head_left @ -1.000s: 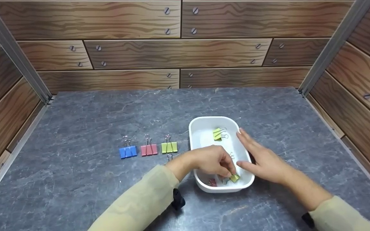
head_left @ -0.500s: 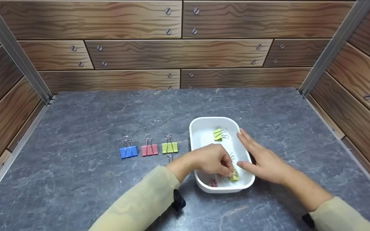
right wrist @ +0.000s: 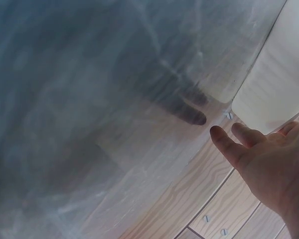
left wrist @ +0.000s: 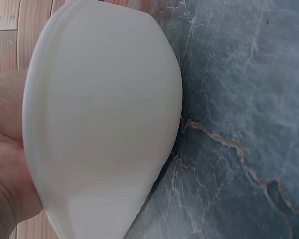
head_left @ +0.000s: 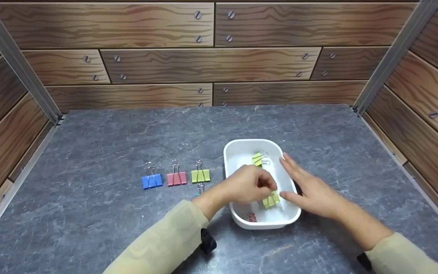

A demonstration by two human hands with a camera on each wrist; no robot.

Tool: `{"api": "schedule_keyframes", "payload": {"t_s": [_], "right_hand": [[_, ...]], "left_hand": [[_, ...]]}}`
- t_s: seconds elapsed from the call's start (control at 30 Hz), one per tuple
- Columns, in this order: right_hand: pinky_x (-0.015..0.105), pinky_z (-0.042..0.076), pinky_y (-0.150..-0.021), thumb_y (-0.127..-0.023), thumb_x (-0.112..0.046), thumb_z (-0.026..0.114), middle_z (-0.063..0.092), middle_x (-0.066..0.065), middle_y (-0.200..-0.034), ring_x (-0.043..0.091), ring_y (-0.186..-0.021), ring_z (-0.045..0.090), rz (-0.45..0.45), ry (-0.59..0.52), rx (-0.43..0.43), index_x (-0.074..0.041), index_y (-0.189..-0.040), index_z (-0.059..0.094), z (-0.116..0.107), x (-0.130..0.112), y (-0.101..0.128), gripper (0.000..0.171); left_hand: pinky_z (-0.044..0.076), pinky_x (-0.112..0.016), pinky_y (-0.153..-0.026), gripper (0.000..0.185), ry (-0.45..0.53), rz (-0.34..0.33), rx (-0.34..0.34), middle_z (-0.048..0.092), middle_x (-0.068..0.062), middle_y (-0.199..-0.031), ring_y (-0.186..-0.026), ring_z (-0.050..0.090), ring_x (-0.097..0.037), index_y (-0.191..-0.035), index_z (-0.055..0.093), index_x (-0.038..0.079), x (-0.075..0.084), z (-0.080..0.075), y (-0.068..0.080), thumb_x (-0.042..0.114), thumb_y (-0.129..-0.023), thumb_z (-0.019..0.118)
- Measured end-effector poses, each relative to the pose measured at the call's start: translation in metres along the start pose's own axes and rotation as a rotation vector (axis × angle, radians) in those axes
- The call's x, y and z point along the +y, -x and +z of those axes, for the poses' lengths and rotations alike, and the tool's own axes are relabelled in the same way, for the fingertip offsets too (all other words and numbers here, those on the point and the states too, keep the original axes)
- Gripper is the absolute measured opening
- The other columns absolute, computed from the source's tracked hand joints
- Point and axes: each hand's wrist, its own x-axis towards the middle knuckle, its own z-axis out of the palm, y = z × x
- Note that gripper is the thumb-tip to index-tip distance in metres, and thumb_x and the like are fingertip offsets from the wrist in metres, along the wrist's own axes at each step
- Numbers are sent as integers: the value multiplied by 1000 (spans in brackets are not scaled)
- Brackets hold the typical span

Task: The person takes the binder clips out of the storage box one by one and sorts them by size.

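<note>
Inside the white tray (head_left: 236, 156), my left hand (head_left: 246, 184) pinches a yellow-green binder clip (head_left: 271, 200) by its wire end between thumb and fingers. Another yellow-green binder clip (head_left: 257, 159) lies at the tray's far end, and a red binder clip (head_left: 251, 217) lies at the near end. My right hand (head_left: 314, 192) touches the tray's right rim with spread, straight fingers. In the left wrist view the tray's outer wall (left wrist: 109, 99) hides the pinched clip. The right wrist view shows the right hand (right wrist: 269, 164) beside the tray.
Left of the tray, a blue binder clip (head_left: 151, 181), a pink one (head_left: 176, 178) and a yellow-green one (head_left: 200, 176) stand in a row on the grey marbled table (head_left: 101, 224). A teal clip (head_left: 201, 188) is mostly behind my left forearm. Wood-patterned walls (head_left: 158, 64) enclose the table.
My left hand has taken hold of the near yellow-green clip and drawn it up and slightly left, away from the tray's near end. The right hand has stayed in place.
</note>
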Motion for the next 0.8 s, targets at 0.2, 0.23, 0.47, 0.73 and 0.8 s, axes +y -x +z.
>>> {"api": "schedule_keyframes", "payload": {"t_s": [0.2,0.23,0.47,0.73,0.8], "right_hand": [[66,41,-112,-102,-44,67,18,17,-175,49,-146,41,2,-11,0,-10,-169,24,0,0,0,87],[66,40,-113,-102,-44,67,18,17,-175,49,-146,41,5,-13,-2,-10,-169,24,0,0,-1,87],[65,37,-116,-102,-48,66,16,15,-176,48,-148,38,21,-15,-17,-12,-170,22,0,0,-2,88],[64,36,-117,-103,-48,65,15,15,-176,47,-150,35,28,-3,-23,-11,-170,22,0,-1,-1,88],[64,36,-117,-103,-48,65,15,14,-176,47,-151,35,31,-4,-24,-12,-170,22,-1,-2,-1,88]], "left_hand": [[54,-19,-78,19,65,46,142,74,1,-92,-81,61,-3,-109,79,2,6,-15,8,-2,-95,67],[55,-20,-80,20,77,46,162,74,-1,-94,-84,62,-4,-111,79,2,8,-19,10,-2,-95,67],[59,-28,-83,23,166,42,276,76,-4,-104,-90,67,-10,-115,78,3,19,-53,30,-1,-96,65],[59,-31,-76,20,208,75,344,76,-7,-103,-84,67,-16,-114,77,1,12,-91,67,-3,-97,66],[59,-30,-76,19,205,66,361,77,-7,-103,-85,68,-16,-114,77,1,8,-99,78,-2,-98,67]]}}
